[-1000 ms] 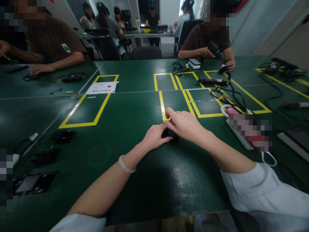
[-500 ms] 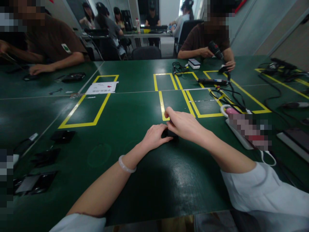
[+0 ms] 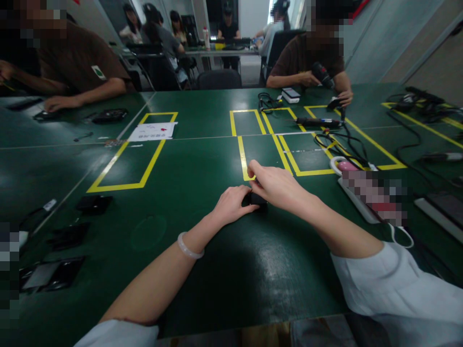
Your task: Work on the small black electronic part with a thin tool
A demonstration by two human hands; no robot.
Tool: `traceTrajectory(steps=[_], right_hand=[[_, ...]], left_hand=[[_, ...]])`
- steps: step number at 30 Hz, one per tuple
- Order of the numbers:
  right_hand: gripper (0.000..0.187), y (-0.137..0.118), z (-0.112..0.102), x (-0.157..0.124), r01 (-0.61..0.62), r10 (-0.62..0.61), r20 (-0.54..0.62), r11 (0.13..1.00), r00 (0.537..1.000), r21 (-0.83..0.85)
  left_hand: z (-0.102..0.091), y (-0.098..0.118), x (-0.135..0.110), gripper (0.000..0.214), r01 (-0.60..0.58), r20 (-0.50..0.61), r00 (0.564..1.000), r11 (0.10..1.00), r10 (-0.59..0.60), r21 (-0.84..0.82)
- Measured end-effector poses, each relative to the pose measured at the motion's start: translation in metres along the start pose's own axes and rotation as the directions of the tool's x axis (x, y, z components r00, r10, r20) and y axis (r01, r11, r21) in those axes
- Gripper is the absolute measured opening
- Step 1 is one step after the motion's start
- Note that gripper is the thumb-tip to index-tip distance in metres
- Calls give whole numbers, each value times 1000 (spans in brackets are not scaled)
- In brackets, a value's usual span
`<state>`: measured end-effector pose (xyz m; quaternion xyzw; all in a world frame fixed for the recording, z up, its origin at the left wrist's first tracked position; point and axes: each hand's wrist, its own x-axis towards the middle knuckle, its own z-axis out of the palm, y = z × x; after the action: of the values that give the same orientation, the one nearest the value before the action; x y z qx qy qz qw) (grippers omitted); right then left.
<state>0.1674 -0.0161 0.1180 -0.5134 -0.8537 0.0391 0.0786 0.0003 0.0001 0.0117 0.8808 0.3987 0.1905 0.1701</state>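
A small black object rests on the green table, mostly covered by my two hands; its kind does not show. My left hand, with a pale bracelet at the wrist, holds it from the left between thumb and fingers. Over its top sits my right hand, fingers curled and pinched together. What the right fingertips grip, if anything, is hidden behind the hand.
Black parts and a shiny black packet lie at left. Yellow tape outlines and a white paper mark the table. At right are cables and a phone-like object. Across the table, one co-worker holds a power drill.
My hands keep almost the same pose around the black object. The co-worker at far left has shifted a hand slightly.
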Motion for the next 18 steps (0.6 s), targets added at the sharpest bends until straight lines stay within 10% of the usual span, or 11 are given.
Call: traceTrajectory(steps=[18], right_hand=[[20, -2, 0, 1, -7, 7, -11, 1000, 1000, -15]], left_hand=[[2, -2, 0, 40, 10, 0, 1000, 1000, -10, 4]])
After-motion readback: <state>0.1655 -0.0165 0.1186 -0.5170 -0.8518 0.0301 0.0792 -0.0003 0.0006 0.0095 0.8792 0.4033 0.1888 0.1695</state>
